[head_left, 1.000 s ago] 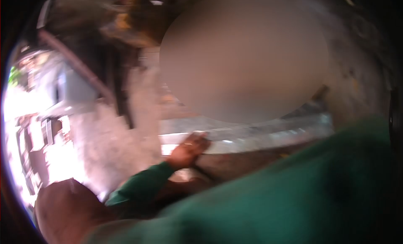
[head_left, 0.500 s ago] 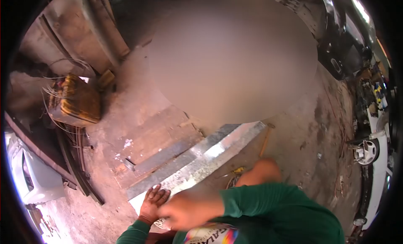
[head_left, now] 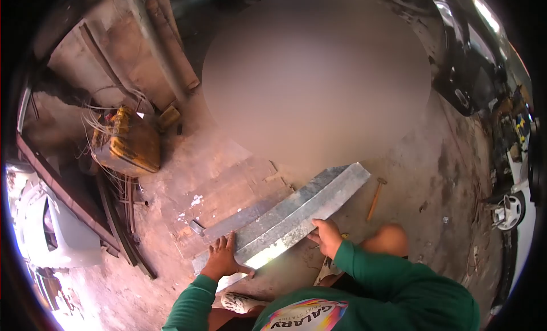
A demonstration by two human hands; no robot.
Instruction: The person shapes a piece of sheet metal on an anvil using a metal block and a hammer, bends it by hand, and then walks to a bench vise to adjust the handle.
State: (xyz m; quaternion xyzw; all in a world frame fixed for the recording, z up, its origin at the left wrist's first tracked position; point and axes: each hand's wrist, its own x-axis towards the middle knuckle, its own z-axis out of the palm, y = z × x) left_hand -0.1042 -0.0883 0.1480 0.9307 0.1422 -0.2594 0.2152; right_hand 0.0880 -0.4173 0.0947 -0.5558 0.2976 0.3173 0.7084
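Note:
A long, bent strip of grey sheet metal (head_left: pixel 290 217) with a lengthwise fold slants across the floor in front of me. On its near-left part rests my left hand (head_left: pixel 221 260), fingers spread on the upper face and thumb stretched toward the near edge. My right hand (head_left: pixel 326 237) grips the near edge around the middle, thumb on top; its other fingers are partly hidden. To the right of the metal's far end lies a hammer (head_left: pixel 375 200) with an orange-brown handle. Light glares off the near edge between my hands.
Flat boards (head_left: pixel 228 197) lie under and behind the metal. A rusty yellow machine (head_left: pixel 128 143) with loose wires stands at left, near long metal bars (head_left: pixel 117 223). A white car part (head_left: pixel 65 228) is at far left; a dark car body (head_left: pixel 461 63) is at upper right. A large blur covers the upper middle.
My right hand has moved from beside my left hand rightward to the metal's near edge. My left hand has shifted slightly, its fingers now more spread. The view has shifted too.

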